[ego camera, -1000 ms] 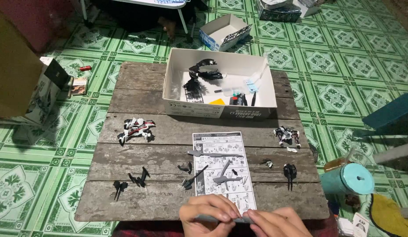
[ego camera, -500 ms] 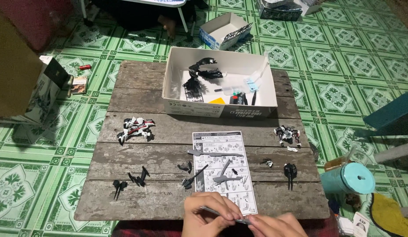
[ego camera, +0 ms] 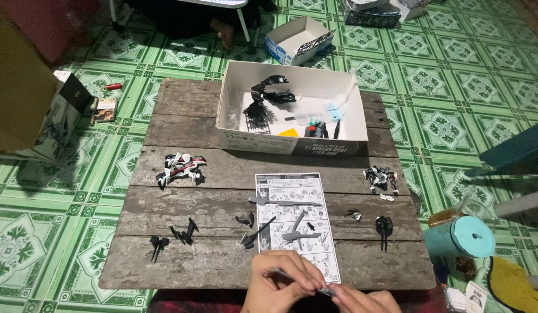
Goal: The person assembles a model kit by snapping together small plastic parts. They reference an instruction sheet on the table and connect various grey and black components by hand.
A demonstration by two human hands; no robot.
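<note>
While both hands meet at the near edge of the weathered wooden table (ego camera: 182,133), the left hand (ego camera: 280,284) pinches a thin grey model part (ego camera: 283,272) and the right hand (ego camera: 361,300) closes on its other end. Compared with a second ago, the hands have barely shifted, so the fitting looks unfinished. Just beyond them lies the instruction sheet (ego camera: 295,223) with grey pieces on it. Small black parts sit left and right; an open white box (ego camera: 292,113) stands far. Bare planks between leave room.
</note>
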